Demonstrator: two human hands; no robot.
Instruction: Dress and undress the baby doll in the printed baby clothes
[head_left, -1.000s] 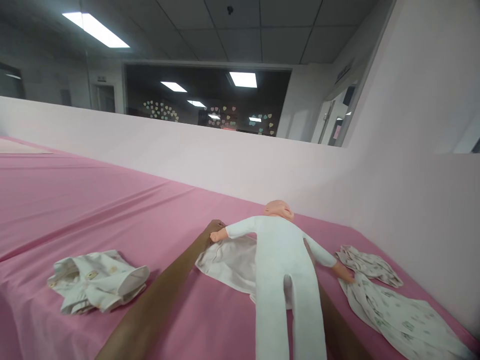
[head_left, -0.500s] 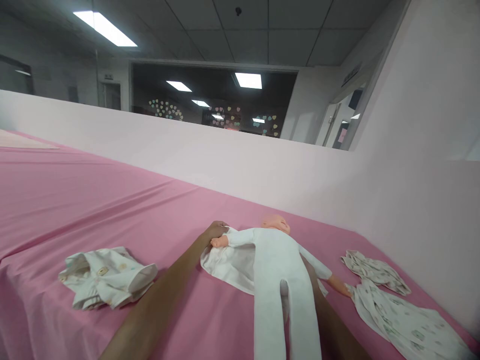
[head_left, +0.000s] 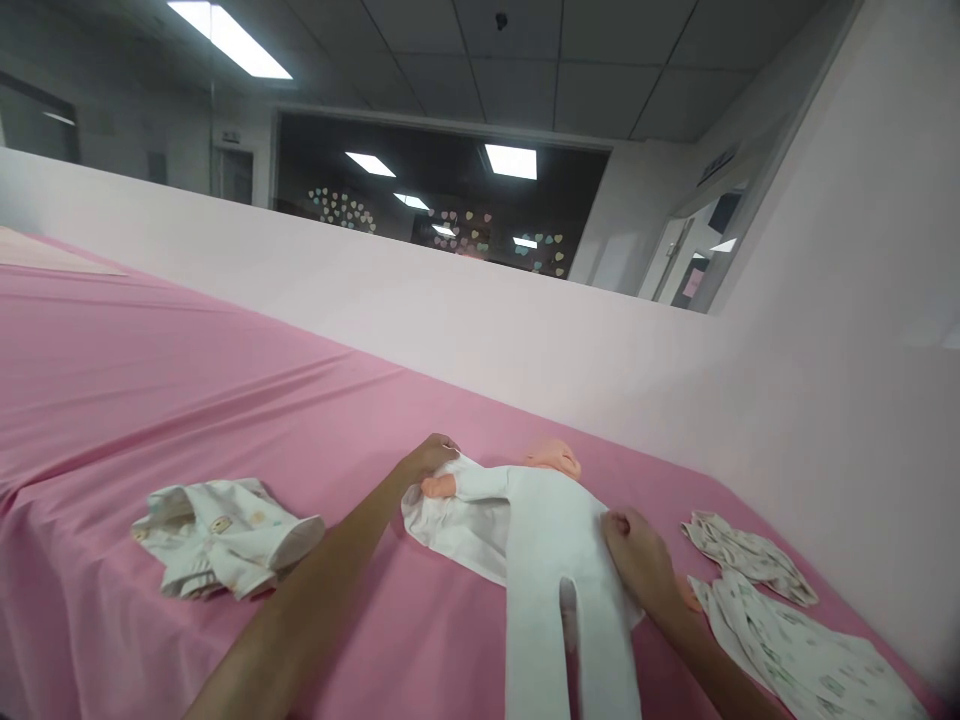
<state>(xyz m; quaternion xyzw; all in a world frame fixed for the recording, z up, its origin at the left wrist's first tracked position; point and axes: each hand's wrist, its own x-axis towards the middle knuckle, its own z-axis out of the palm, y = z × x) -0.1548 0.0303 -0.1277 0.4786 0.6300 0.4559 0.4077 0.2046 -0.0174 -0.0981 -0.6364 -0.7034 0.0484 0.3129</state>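
A baby doll [head_left: 555, 456] lies on the pink sheet, its head toward the wall. White long-sleeved clothing with legs [head_left: 559, 520] covers its body. A white cloth [head_left: 469, 525] is spread under the doll's arm on the left. My left hand [head_left: 433, 455] is closed on the upper edge of that cloth, beside the doll's small hand [head_left: 439, 486]. My right hand [head_left: 637, 555] is closed at the right side of the doll's torso, with fingertips at the white clothing; what it pinches, if anything, is too small to tell. It hides most of the doll's other arm.
A crumpled patterned garment [head_left: 225, 540] lies at the left on the pink sheet [head_left: 180, 400]. At the right are a small patterned garment [head_left: 750, 558] and a larger one [head_left: 802, 645]. A white low wall [head_left: 450, 320] with glass above borders the far side.
My right hand has come out from beneath the doll's arm and now lies over its right-hand side. My left hand stays at the cloth. The view has shifted slightly.
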